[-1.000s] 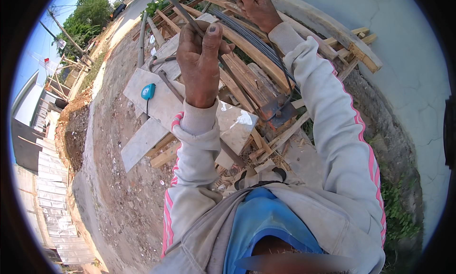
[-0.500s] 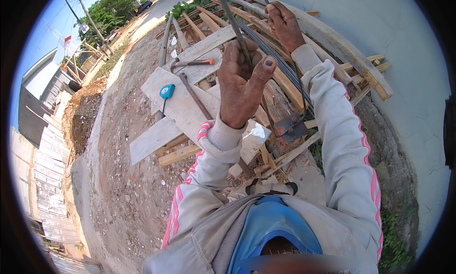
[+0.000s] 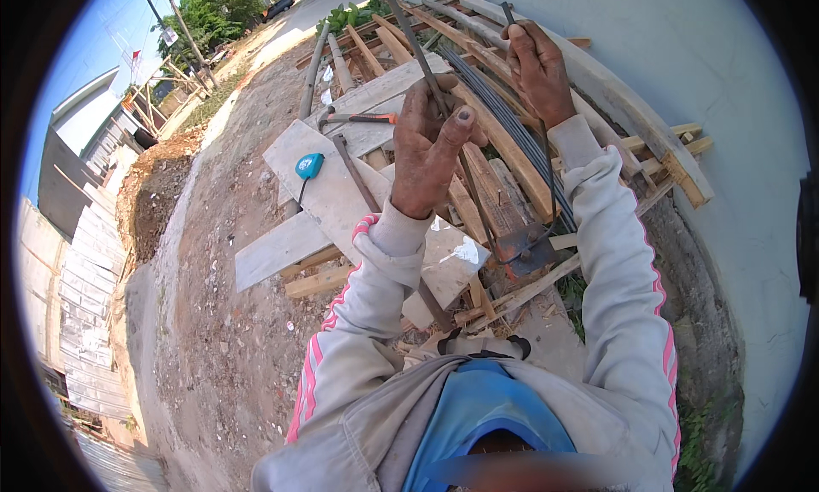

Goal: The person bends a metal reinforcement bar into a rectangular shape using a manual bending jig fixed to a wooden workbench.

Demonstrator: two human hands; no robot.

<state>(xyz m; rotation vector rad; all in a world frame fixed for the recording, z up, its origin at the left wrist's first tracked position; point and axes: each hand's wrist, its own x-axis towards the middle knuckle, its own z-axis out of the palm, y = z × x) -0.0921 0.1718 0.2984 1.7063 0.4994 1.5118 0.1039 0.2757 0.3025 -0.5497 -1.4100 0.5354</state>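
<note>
Two hands (image 3: 424, 155) (image 3: 542, 76), two sleeves (image 3: 367, 287) (image 3: 612, 253), one hammer (image 3: 357, 118), one tape measure (image 3: 309, 165)

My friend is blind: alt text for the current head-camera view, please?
A person's left grip and right grip are on a bent dark rod, above scattered boards bearing a hammer and a teal tape measure.

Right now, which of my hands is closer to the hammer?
Left. The left hand appears just right of the handle end of the hammer; the right hand is farther off to the right, past the left one.
</note>
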